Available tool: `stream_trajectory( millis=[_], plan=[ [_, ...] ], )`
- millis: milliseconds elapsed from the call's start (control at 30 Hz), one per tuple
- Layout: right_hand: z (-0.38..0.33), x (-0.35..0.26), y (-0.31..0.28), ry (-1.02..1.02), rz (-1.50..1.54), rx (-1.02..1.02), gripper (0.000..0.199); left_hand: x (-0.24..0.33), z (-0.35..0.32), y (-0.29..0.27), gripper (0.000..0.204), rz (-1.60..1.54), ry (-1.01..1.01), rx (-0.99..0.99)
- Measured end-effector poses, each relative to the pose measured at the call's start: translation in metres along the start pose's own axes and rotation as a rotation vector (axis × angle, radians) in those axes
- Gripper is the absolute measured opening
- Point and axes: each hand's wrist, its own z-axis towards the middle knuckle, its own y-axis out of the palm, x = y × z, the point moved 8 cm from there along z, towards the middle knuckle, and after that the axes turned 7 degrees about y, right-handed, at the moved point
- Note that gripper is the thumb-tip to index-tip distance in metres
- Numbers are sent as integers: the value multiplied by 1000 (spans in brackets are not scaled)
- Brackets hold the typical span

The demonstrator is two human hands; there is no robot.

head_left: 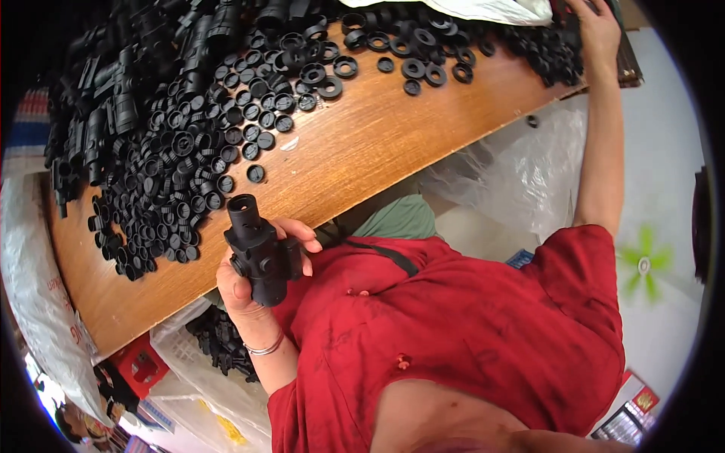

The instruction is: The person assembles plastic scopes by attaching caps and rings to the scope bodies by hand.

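My left hand (240, 281) is wrapped round a short black optical scope (260, 253), held upright just off the table's front edge. The scope has a round tube at the top, a blocky middle and round knobs on its sides. At the far right, my right hand (599, 29) reaches over the table beside a heap of small black parts (545, 60). Its visible fingers are stretched out and apart, while the tips run out of view at the top edge. Nearest the scope lie many round black caps (255, 174) in a wide pile.
More black scopes (124, 102) are heaped at the far left of the wooden table (343, 155). Black rings (413, 68) and a white bag (483, 9) lie along the back. Below are clear plastic bags (521, 162), black parts (223, 340) and a red crate (141, 366).
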Motion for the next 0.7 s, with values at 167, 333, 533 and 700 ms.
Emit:
stream_trajectory(
  millis=[167, 333, 533, 700],
  plan=[
    [-160, -53, 121, 192, -184, -381, 24, -1, 0, -4, 79, 27, 12, -38],
    [-223, -83, 221, -644, -434, -427, 21, -2, 3, -2, 80, 82, 10, -90],
    [-199, -106, 228, -838, -284, -224, 34, -5, 1, 0, 78, 88, -26, -106],
    [-185, -82, 129, -420, -120, 39, 13, -5, -1, 1, 76, 31, 25, -24]
  ],
)
